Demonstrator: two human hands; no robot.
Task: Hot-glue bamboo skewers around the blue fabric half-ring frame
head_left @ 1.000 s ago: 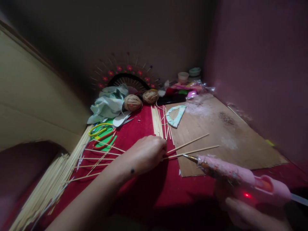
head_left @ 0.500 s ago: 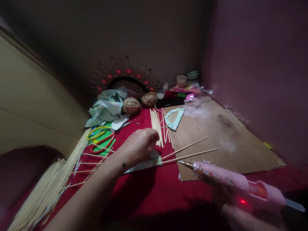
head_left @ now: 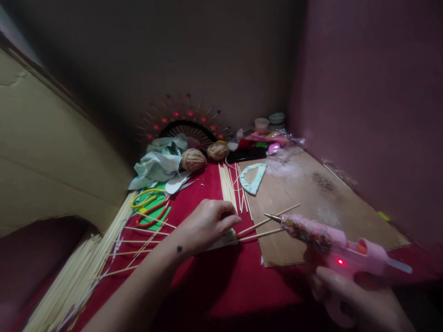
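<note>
My left hand (head_left: 212,222) has its fingers curled and pinched together, low over a pale fabric-covered piece (head_left: 226,239). What the fingertips hold, if anything, is hidden. Thin wooden sticks (head_left: 265,234) stick out from that piece on both sides, and my forearm crosses over part of them. In my right hand (head_left: 356,290) is a pink glue gun (head_left: 337,242), its red light on and a clear glue stick coming out at the back. The metal nozzle points left, above the two right-hand sticks.
A cardboard sheet (head_left: 294,244) lies on the red cloth (head_left: 221,290), with a half-round fabric-covered piece (head_left: 252,186) on it. Scissors (head_left: 152,216), twine balls (head_left: 194,160), crumpled fabric (head_left: 159,161) and a stick bundle (head_left: 69,281) lie left and behind. A flowered fan-shaped ornament (head_left: 188,124) stands behind.
The glue gun has moved up and slightly left, its nozzle now over the protruding sticks. My left fingers have shifted slightly right along the fabric-covered piece. The whole view has shifted a little.
</note>
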